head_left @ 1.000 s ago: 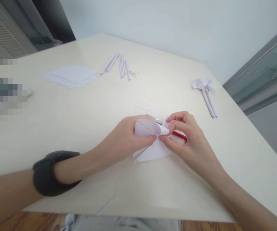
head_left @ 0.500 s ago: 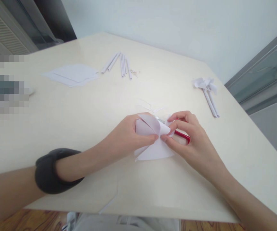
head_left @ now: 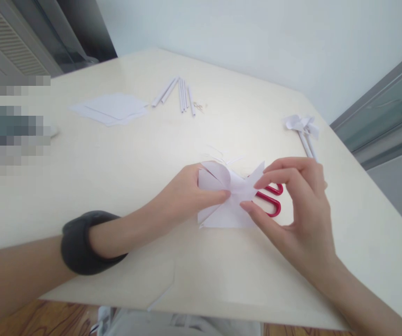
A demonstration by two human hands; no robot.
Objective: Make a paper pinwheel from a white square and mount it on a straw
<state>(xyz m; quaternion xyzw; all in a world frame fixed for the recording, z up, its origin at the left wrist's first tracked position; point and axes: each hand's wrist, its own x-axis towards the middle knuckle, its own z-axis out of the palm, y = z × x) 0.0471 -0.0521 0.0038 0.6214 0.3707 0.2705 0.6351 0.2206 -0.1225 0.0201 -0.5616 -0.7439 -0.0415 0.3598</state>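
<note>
A square of white paper (head_left: 229, 214) with slits cut in from its corners lies near the middle of the table. My left hand (head_left: 196, 189) grips it, the thumb pressing a curled-in flap against its centre. At the paper's right side, my right hand (head_left: 299, 200) has its thumb and fingertips apart. Those fingertips are close to the paper's edge and a raised corner, perhaps touching. Partly under the paper is a pair of scissors (head_left: 274, 209), with its red handles showing and its blades mostly hidden.
White paper pinwheels (head_left: 302, 125) on rolled sticks lie at the right. Several rolled paper sticks (head_left: 183, 95) and small thin pieces (head_left: 200, 107) are at the back, beside stacked paper sheets (head_left: 112, 108). Thin paper strips (head_left: 161, 297) lie near the front edge and behind the paper.
My right hand has spread its fingers and moved right, off the paper's centre. The flap it pinched has sprung back outward. My left hand keeps its hold. More of the scissors' handles shows.
</note>
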